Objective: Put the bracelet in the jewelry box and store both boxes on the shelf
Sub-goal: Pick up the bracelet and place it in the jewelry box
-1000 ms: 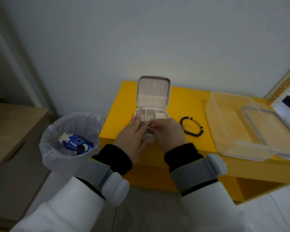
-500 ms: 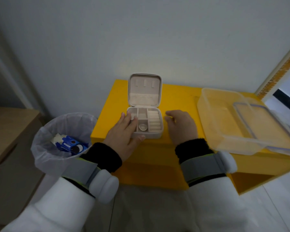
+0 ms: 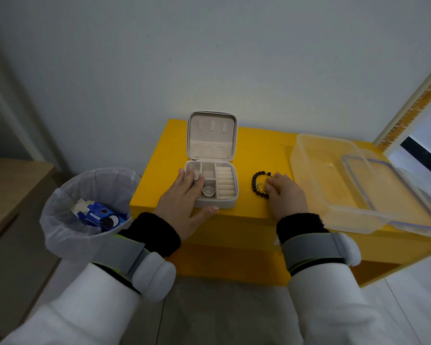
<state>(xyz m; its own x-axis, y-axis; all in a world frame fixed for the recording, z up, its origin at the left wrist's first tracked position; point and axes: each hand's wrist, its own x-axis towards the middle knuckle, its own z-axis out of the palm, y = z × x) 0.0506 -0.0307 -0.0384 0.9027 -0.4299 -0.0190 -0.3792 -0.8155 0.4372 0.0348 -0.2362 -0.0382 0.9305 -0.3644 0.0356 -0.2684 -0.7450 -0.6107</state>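
Layout on the table

The jewelry box (image 3: 211,185) is sitting open on the table (image 3: 256,150), lid standing at the back. A ring (image 3: 208,190) is lying in its front compartment. The left hand (image 3: 182,207) is resting on the box's left edge. The bracelet (image 3: 259,184) is lying right of it, touching the right hand (image 3: 285,195). Farther right, the plastic box (image 3: 334,180) is sitting, its lid (image 3: 393,195) propped inside. A bin (image 3: 87,210) is standing left of the table
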